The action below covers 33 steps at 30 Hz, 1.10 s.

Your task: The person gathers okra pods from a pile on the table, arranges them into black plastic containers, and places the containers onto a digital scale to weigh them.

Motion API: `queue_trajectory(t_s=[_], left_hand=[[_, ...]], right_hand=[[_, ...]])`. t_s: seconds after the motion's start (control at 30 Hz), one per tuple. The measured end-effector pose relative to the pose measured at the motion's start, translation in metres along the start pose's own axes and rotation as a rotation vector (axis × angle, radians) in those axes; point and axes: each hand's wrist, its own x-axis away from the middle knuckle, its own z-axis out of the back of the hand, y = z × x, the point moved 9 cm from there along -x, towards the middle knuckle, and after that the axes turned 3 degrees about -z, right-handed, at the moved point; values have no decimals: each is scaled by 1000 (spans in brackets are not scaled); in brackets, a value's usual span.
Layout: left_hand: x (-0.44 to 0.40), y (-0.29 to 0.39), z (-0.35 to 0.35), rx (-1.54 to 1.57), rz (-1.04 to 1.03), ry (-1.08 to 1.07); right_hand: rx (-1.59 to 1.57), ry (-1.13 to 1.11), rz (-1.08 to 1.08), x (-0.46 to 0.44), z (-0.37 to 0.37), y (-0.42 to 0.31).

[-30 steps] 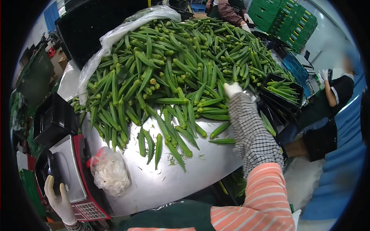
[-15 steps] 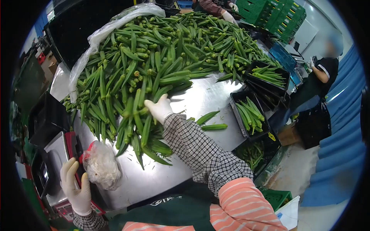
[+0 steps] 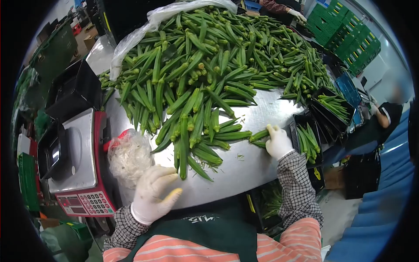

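Observation:
My gloved right hand (image 3: 278, 142) is at the right of the steel table, its fingers closed on the ends of two green okra pods (image 3: 259, 136). My gloved left hand (image 3: 153, 192) is at the table's front edge, thumb apart from the fingers and nothing in it. Its fingertips come close to the lower tips of the okra heap (image 3: 196, 83), which spreads over the table. Beside that hand sits a crumpled clear plastic bag (image 3: 130, 153) with a red part. Right of my right hand, a black tray (image 3: 295, 136) holds several okra pods.
To the left stands a red-and-white weighing scale (image 3: 83, 174) with a black tray (image 3: 53, 150) on it. Black trays (image 3: 80, 87) stand behind the scale. Green crates (image 3: 349, 37) are stacked at the back right. A co-worker (image 3: 386, 115) stands right; another person's gloved hand (image 3: 297, 15) is beyond the heap.
My right hand has left the heap and moved right to the loose okra pods. My left hand has moved from beside the scale to the front of the heap. The view has shifted.

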Motion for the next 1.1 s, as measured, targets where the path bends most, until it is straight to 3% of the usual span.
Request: queue_trajectory(t_s=[0.07,0.23,0.37,0.47,0.5,0.6,0.67,0.7,0.8,0.93,1.0,1.03,1.1], left_hand=[[4,2,-20,125,-4,-11],[7,11,-44,245,-18,-29],[12,9,-42,326,45,-15],[19,1,-49,461,139,-17],[22,-1,-54,527,178,-23],[26,-6,-76,697,271,-39],[28,-8,-89,820,363,-70],[29,-9,-96,891,427,-96],[37,-11,-108,1055,565,-176],[41,-13,-125,1361,742,-103],[28,1,-141,1797,811,-30],[23,6,-146,2013,837,9],[33,-7,-160,1990,943,-25]], right_hand=[[-73,216,50,9,4,-14],[-385,250,331,16,10,-82],[-470,420,350,26,43,-55],[-458,214,235,42,37,-40],[-429,278,352,52,39,-51],[-402,243,356,69,28,-82],[-327,155,456,74,22,-114],[-233,219,506,78,17,-126],[-152,191,512,74,1,-125],[-407,408,600,102,41,-118],[-535,195,823,127,43,-147],[-536,197,869,140,49,-157],[-507,221,855,137,50,-156]])
